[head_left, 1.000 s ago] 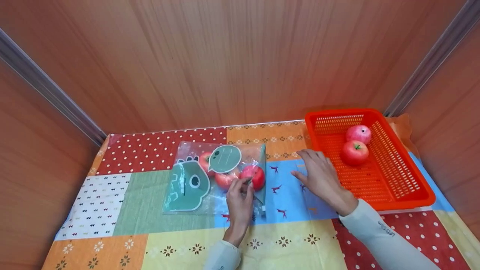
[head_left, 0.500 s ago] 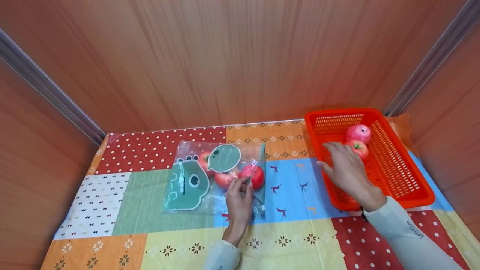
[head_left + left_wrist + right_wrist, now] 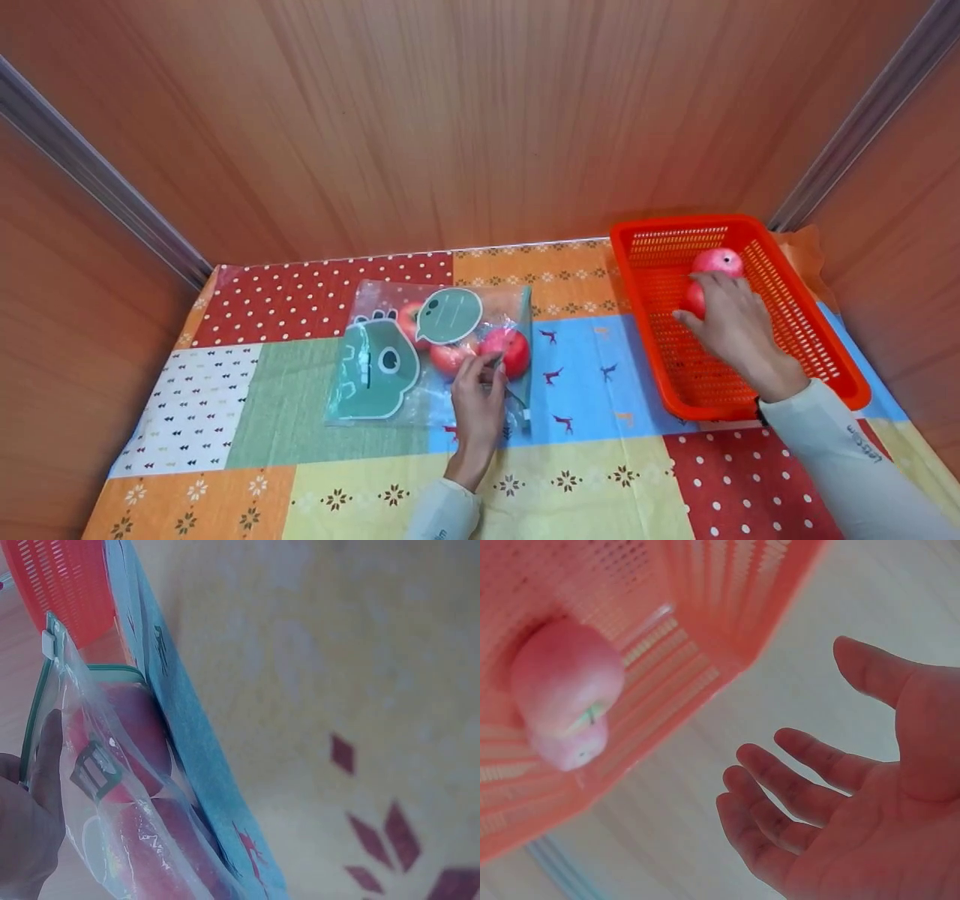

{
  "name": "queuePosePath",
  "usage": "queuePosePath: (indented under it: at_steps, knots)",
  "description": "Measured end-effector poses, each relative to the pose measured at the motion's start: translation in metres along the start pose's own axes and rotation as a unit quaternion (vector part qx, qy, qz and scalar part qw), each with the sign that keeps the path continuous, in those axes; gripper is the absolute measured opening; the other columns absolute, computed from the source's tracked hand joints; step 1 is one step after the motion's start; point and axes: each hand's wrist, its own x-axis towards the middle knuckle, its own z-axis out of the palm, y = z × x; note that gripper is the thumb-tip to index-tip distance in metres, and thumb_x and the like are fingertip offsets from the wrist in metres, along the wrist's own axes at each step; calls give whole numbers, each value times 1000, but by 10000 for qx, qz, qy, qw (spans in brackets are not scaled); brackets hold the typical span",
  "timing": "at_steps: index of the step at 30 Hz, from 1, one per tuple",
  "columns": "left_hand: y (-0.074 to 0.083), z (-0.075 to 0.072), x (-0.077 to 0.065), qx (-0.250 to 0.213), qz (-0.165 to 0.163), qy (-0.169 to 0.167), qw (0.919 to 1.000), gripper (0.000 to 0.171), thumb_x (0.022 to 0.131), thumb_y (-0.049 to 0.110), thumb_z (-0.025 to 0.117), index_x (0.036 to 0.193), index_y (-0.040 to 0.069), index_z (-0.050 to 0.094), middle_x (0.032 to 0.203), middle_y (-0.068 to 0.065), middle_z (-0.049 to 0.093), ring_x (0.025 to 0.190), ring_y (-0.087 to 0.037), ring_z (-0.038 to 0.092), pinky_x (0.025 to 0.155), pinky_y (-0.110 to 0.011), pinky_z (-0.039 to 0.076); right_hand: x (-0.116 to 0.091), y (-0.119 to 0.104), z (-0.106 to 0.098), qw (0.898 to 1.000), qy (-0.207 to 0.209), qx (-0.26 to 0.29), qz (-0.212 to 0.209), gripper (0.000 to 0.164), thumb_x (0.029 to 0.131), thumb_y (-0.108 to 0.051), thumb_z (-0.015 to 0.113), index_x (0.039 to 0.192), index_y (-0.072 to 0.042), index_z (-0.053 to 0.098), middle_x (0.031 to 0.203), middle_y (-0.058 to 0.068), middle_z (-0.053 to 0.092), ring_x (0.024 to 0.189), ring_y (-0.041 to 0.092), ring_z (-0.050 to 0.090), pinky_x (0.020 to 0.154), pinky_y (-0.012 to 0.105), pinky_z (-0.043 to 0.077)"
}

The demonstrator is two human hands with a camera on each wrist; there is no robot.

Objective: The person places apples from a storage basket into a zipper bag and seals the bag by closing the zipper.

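My left hand (image 3: 480, 401) pinches the green-edged mouth of a clear zip bag (image 3: 379, 375) printed with a green dinosaur face. In the left wrist view, the zip slider (image 3: 49, 645) sits at the edge's end and the mouth gapes. Through the plastic show red apples (image 3: 506, 352), lying near the opening. My right hand (image 3: 739, 319) is over the red basket (image 3: 660, 375), thumb and fingers spread, holding nothing. Below it lies an apple (image 3: 566, 675) with a green stem, partly hidden by the hand in the head view. A pinker apple (image 3: 718, 260) touches it behind.
A patchwork cloth (image 3: 577, 480) covers the table. Wood-grained panels (image 3: 480, 127) stand at the back and both sides. The basket's slotted walls rise around its apples at the right, with blue cloth between the basket and the bag.
My right hand has travelled right, from beside the basket's left rim across it to above the nearer apple. The left hand and the bag have stayed in place.
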Motion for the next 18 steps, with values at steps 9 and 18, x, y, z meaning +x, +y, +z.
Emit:
queuePosePath:
  at_steps: [9,18]
  knots:
    - [0,0,0,-32,31,-45,10000,23,86,9,65,108,14,65,90,7,55,76,-7,56,67,-22,52,9,27,-7,9982,-429,111,414,72,71,-38,78,124,-6,41,114,18,50,93,35,44,82,60,40]
    - [0,-1,0,-46,85,-24,10000,24,85,9,66,108,14,65,90,6,56,75,-7,56,65,-22,52,18,49,-2,9948,-753,127,679,70,69,-38,80,118,-4,43,101,16,52,84,34,48,71,55,47]
